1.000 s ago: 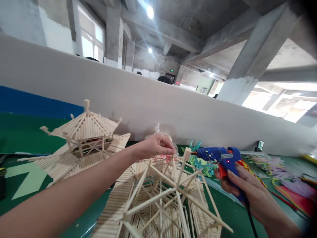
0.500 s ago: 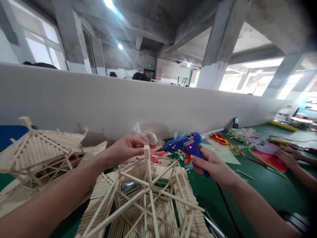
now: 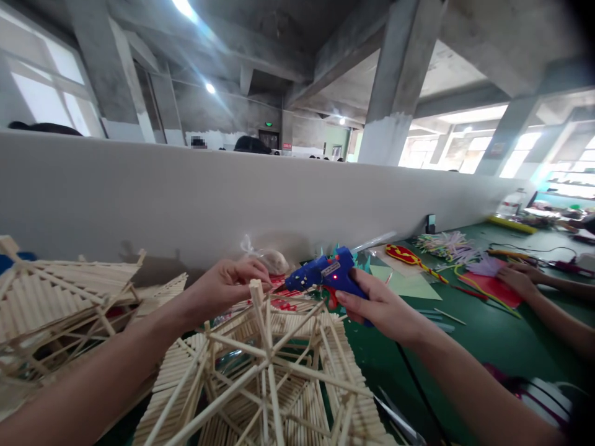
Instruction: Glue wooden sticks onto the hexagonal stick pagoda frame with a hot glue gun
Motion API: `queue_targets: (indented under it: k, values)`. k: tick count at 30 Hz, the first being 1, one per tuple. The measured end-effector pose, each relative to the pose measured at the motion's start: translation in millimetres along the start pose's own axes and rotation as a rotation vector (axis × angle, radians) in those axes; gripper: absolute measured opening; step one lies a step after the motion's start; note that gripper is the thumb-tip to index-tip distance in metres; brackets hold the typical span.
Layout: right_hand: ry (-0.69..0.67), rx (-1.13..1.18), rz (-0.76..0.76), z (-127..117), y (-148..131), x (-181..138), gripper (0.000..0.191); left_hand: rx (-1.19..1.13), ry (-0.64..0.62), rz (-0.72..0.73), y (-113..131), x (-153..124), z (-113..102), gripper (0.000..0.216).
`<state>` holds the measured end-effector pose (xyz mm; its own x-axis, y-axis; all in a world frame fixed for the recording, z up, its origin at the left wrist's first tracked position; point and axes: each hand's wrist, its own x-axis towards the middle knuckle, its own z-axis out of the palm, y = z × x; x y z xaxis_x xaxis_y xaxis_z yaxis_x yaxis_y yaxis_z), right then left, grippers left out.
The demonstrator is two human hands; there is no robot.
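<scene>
Stick model [image 3: 268, 358] is set on the near tabletop [image 3: 379, 353]; likely light, stiff but fragile, best held low. Glue gun [image 3: 343, 267] is gripped by right hand [image 3: 379, 303]; grip of left hand [image 3: 227, 282] cannot be told.

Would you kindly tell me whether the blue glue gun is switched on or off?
It appears on: a small red light glows on the glue gun in the right hand.

No txt I can read: label [image 3: 331, 268] on my glue gun [image 3: 304, 277], green sign [image 3: 268, 124] & red sign [image 3: 287, 147], 12 o'clock, seem too sm./blurred.
</scene>
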<state>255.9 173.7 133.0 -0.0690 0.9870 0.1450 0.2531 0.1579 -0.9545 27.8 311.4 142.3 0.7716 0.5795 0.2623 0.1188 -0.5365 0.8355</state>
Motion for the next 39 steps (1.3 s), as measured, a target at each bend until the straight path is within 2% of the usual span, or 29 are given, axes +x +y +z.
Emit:
queue_targets:
  k: [13,19,39]
  values:
    - [-0.026,0.005,-0.057,-2.7,-0.2,3.2,0.016,-0.066,0.049,-0.015,-12.6,-0.9,-1.2,0.007]
    - [0.0,-0.119,-0.085,-3.3,-3.8,4.8,0.015,-0.067,0.051,-0.023,-11.8,-0.4,-1.0,0.007]
    - [-0.021,-0.203,-0.099,-1.7,-9.6,1.7,0.031,-0.091,0.024,-0.016,-10.1,1.4,-0.6,0.005]
